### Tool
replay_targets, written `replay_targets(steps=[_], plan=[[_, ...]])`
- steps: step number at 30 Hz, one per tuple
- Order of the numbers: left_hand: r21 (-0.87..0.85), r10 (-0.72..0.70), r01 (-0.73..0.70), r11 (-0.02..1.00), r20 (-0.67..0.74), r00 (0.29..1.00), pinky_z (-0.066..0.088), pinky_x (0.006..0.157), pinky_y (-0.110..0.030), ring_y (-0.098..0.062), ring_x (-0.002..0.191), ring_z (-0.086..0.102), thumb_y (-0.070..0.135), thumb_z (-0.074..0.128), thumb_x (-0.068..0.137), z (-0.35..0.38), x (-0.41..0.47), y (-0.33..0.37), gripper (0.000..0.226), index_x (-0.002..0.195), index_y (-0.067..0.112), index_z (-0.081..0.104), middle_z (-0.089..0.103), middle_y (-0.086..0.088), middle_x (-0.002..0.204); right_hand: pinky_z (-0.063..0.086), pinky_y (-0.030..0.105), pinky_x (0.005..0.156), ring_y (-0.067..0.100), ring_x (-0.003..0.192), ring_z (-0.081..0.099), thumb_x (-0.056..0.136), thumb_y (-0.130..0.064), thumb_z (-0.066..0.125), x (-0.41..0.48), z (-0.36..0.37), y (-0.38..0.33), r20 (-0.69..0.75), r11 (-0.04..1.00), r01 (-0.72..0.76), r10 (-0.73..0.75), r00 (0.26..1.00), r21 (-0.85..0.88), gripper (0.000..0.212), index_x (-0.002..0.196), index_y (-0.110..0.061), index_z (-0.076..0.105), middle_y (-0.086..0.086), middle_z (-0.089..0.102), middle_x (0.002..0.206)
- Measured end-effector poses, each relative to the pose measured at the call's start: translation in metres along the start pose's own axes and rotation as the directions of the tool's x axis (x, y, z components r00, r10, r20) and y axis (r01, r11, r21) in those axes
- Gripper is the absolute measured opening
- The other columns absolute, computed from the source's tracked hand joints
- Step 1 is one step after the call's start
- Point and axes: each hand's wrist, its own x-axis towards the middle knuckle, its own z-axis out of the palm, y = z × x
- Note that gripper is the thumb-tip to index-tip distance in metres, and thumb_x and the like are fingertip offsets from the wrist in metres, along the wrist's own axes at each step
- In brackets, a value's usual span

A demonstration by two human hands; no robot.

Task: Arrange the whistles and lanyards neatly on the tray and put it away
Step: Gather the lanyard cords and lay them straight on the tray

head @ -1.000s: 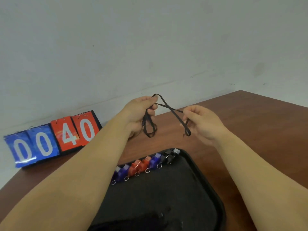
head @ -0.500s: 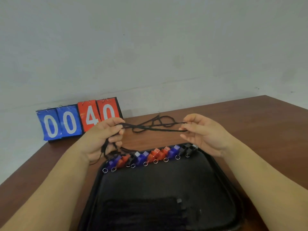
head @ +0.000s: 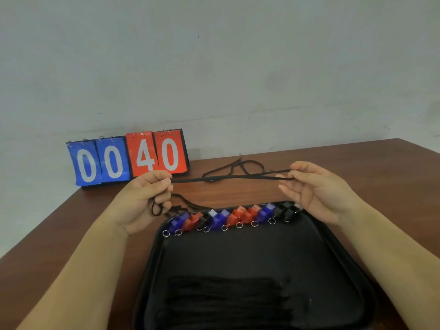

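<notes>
We pinch the thin black cord lanyard (head: pixel 238 178) taut, left hand (head: pixel 145 198) to right hand (head: pixel 319 191), black plastic tray (head: pixel 238 253) below both grips.

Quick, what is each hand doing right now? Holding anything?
Left hand: fingers curled round one end of the black lanyard.
Right hand: pinches the lanyard's other end, so the cord runs straight between the hands.
</notes>
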Motion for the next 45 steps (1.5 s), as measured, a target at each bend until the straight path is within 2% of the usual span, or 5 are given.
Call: replay_targets(steps=[14,25,29,34,45], plan=[[0.046,-0.032,0.042,0.998,-0.198,0.980,0.046,0.067,-0.028,-0.010,0.063,0.055,0.011,0.058,0.101,0.011,0.002,-0.006,0.015,0.104,0.013,0.073,0.063,-0.002,0.075,0.055,0.024,0.055,0.013,0.065,0.062,0.099,0.004,0.052,0.000,-0.003,-0.004,-0.070,1.000,0.007,-0.006,0.998,0.016,0.028,0.090,-0.017,0.068,0.002,0.068,0.082],[-0.062,0.126,-0.158,0.986,-0.355,0.926,0.041,0.055,-0.019,-0.006,0.061,0.050,0.020,0.061,0.102,0.011,0.003,0.004,0.011,0.105,0.017,0.071,0.065,0.002,0.077,0.062,0.026,0.074,0.017,0.077,0.070,0.076,0.003,0.068,-0.010,0.003,-0.006,0.096,0.983,0.009,0.009,0.995,-0.181,0.020,0.083,-0.014,0.076,0.008,0.074,0.084],[-0.141,0.146,-0.202,0.969,-0.334,0.931,0.041,0.052,-0.018,-0.006,0.060,0.049,0.020,0.058,0.103,0.011,0.002,0.008,0.011,0.104,0.016,0.068,0.064,0.002,0.076,0.055,0.020,0.066,0.012,0.068,0.070,0.079,0.000,0.083,-0.016,0.008,-0.004,0.156,0.531,0.176,-0.084,0.984,-0.829,0.024,0.088,-0.022,0.078,-0.001,0.076,0.078],[-0.117,0.162,-0.216,0.969,-0.357,0.920,0.037,0.053,-0.018,-0.005,0.059,0.046,0.020,0.058,0.103,0.010,0.002,0.008,0.013,0.098,0.018,0.069,0.063,0.004,0.074,0.049,0.013,0.058,0.010,0.059,0.068,0.082,-0.020,0.086,-0.014,0.011,0.002,0.206,0.263,0.248,-0.178,0.962,-0.933,0.012,0.081,-0.030,0.078,-0.009,0.075,0.070],[-0.228,0.149,-0.254,0.940,-0.394,0.907,0.038,0.048,-0.015,-0.002,0.055,0.048,0.021,0.057,0.104,0.001,0.007,0.008,0.012,0.100,0.016,0.067,0.064,0.005,0.075,0.045,0.023,0.060,0.015,0.060,0.052,0.049,-0.059,0.093,-0.010,0.006,-0.002,0.041,0.746,0.160,-0.174,0.984,-0.646,0.046,0.072,-0.022,0.077,0.005,0.064,0.072]])
